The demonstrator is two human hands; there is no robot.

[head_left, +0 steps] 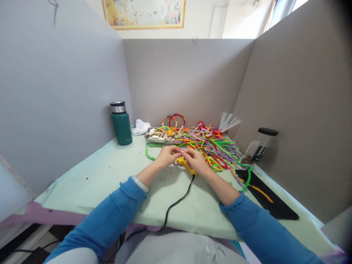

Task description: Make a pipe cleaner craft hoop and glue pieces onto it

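Note:
My left hand point(167, 155) and my right hand point(196, 160) come together over the middle of the table, fingertips pinched. Between them runs a short stretch of pink pipe cleaner point(182, 150), mostly hidden by the fingers. Just beneath lies a yellow hot glue gun point(189, 168), its black cord point(178, 202) trailing off the front edge. Left of my hands is a bent green pipe cleaner point(148, 154). Behind them stands a metal tray point(154, 140) of small flat pieces, and a heap of many-coloured pipe cleaners point(211, 141) spreads to the right.
A green bottle point(121, 126) stands at the left, near crumpled white tissue point(141, 127). Two wrapped rings point(177, 115) and white sticks point(228, 123) are at the back. To the right are a clear jar point(261, 146) and a black flat object point(272, 201). Grey partitions point(187, 77) enclose the table.

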